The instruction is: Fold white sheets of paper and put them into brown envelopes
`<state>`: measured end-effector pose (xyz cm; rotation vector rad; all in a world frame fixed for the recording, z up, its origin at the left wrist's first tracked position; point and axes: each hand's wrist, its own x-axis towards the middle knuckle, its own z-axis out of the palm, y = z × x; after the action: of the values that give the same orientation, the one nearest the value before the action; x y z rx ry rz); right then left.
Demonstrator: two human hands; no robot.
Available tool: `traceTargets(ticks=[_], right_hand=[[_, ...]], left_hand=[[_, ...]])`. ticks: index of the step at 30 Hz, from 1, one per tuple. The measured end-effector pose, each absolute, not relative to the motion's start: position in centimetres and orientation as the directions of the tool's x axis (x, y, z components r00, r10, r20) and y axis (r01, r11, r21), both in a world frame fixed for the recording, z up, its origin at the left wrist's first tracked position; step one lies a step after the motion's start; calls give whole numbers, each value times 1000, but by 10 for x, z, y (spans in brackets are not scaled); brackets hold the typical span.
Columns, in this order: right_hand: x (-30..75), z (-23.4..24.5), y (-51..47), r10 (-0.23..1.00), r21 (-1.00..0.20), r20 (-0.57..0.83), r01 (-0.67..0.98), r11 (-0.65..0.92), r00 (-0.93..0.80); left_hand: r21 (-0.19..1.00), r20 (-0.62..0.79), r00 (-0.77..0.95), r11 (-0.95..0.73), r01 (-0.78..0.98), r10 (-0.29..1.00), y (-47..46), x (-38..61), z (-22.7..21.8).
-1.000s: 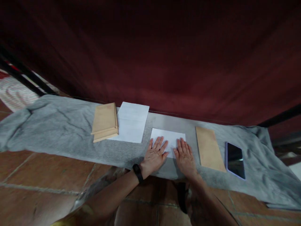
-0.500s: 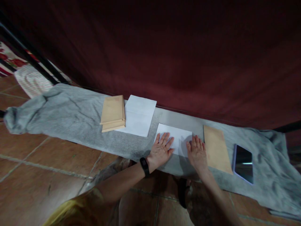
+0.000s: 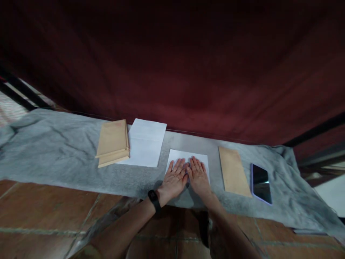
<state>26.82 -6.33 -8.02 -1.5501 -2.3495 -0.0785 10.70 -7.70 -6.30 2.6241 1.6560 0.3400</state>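
A white sheet of paper (image 3: 188, 154), which looks folded, lies on the grey cloth in front of me. Flat on its left half rests my left hand (image 3: 174, 180), fingers spread, with a black band on the wrist. My right hand (image 3: 198, 177) lies flat beside it, its fingers stretched out and pointing away from me. The two thumbs meet near the middle of the paper. Both palms cover much of the sheet, so its near edge is hidden. Neither hand grips anything.
A stack of brown envelopes (image 3: 112, 138) overlaps white paper sheets (image 3: 147, 142) at the left. To the right lie a single brown envelope (image 3: 234, 171) and a phone (image 3: 261, 183). A grey cloth (image 3: 67, 154) covers the bench; a dark red curtain (image 3: 172, 72) hangs behind.
My right hand has moved left from the paper's right edge to its middle, beside my left hand. The whole view has shifted slightly to the right.
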Motion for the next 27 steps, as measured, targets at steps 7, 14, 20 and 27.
traceTargets(ticks=[7, 14, 20, 27], right_hand=[[260, -73, -53, 931, -174, 265, 938, 301, -250], [266, -78, -40, 936, -144, 285, 956, 255, -207], [272, -84, -36, 917, -160, 377, 966, 204, -131], [289, -89, -39, 903, -122, 421, 981, 150, -86]], left_hand=[[151, 185, 378, -406, 901, 907, -54, 109, -60], [126, 231, 290, -325, 937, 929, -33, 108, -68], [90, 254, 218, -248, 965, 942, -28, 104, -67], [73, 256, 189, -213, 974, 948, -30, 97, -70]])
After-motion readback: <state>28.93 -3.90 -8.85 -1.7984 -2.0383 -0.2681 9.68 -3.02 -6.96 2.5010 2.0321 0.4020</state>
